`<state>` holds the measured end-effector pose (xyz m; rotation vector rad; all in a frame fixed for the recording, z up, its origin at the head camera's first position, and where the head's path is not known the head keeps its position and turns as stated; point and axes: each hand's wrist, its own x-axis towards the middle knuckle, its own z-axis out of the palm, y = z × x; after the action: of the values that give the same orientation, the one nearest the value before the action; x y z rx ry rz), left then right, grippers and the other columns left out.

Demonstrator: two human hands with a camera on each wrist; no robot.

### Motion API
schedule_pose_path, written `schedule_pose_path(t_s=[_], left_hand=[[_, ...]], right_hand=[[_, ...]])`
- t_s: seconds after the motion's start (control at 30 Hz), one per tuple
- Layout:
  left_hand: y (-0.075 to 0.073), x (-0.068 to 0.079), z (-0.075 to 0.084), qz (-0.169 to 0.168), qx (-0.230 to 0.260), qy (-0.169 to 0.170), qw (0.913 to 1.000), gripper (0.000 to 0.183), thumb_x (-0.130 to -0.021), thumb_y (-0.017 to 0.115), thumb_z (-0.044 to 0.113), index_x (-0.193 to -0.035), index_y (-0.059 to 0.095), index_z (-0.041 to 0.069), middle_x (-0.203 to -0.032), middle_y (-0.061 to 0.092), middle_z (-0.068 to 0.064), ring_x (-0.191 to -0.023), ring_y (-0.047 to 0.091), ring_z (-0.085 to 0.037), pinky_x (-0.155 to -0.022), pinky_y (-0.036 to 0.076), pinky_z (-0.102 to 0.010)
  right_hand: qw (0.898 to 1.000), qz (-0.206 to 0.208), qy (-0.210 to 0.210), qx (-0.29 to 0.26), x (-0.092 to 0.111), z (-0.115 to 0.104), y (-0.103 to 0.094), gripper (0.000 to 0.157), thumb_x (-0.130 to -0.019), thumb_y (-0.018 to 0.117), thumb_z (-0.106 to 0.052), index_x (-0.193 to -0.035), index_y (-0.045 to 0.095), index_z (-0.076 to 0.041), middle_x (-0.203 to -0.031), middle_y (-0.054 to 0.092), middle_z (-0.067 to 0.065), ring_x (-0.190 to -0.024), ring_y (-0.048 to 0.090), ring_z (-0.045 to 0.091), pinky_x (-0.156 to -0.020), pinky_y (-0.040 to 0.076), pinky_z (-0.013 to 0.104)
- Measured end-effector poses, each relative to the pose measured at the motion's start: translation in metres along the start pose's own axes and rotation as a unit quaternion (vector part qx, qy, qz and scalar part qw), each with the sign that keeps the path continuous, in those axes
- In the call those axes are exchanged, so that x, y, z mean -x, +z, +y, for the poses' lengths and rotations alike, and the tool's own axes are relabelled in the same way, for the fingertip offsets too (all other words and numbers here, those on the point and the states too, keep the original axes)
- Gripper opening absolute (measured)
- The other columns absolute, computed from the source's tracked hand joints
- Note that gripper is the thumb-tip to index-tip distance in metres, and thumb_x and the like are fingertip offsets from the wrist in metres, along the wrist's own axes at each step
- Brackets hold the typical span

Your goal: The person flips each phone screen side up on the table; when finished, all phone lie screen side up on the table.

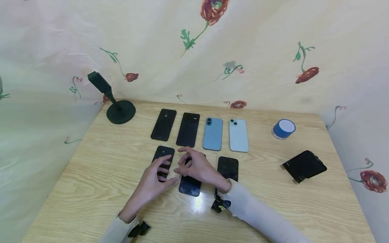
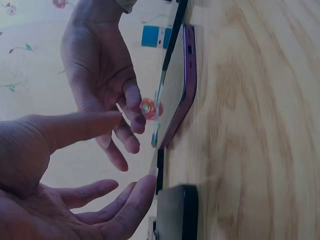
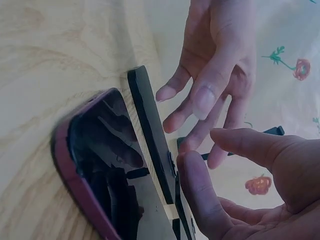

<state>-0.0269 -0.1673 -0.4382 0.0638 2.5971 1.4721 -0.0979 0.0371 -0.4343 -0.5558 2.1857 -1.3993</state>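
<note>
Middle phone point(image 1: 189, 186) of the front row is flat on the table point(image 1: 91, 168), screen up, under my right grip point(image 1: 199, 168). Main risk, as I judge it: slick glass and rounded edges, so a fingertip-only pick-up could slip and drop it or send it skating. It looks glossy black and unlit, mirroring my fingers in the right wrist view, with a maroon-purple frame and rounded corners; no cracks that I can make out. Right grip is empty, fingers loosely bent, thumb tip near index tip, nothing visible between them. Left grip point(image 1: 152, 179) is empty too, fingers spread over the left phone point(image 1: 165, 151); can't tell if I'm touching it. A careless sweep there could knock it askew. The two grips sit close, so a bump is possible. Right wrist also crosses the right phone point(image 1: 228, 167), with the black wrist mount point(image 1: 221, 204) near its hidden lower end; dropping that arm might scuff or drag it.
</note>
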Motion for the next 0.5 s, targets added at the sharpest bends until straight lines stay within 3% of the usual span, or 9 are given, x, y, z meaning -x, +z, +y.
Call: schedule_pose_path(t_s=[0.23,0.5], left_hand=[[-0.009,0.002,-0.006,0.010,-0.018,-0.005,0.9998,0.077,-0.084,0.089,0.021,-0.150,0.051,0.012,-0.136,0.061,-0.015,-0.119,0.066,-0.032,-0.086,0.060,-0.036],[-0.018,0.005,-0.012,0.036,-0.048,0.012,0.9982,0.079,-0.081,0.091,0.021,-0.149,0.053,0.010,-0.137,0.060,-0.017,-0.120,0.063,-0.033,-0.097,0.057,-0.048]], right_hand=[[0.999,0.007,0.023,0.024,-0.012,-0.002,0.005,0.068,-0.089,0.083,-0.021,-0.148,0.051,-0.006,-0.111,0.073,0.008,-0.082,0.074,0.013,-0.072,0.057,0.025],[0.997,0.004,0.040,0.061,-0.028,-0.002,0.008,0.066,-0.088,0.084,-0.024,-0.145,0.055,-0.007,-0.108,0.075,0.006,-0.072,0.067,0.006,-0.069,0.053,0.023]])
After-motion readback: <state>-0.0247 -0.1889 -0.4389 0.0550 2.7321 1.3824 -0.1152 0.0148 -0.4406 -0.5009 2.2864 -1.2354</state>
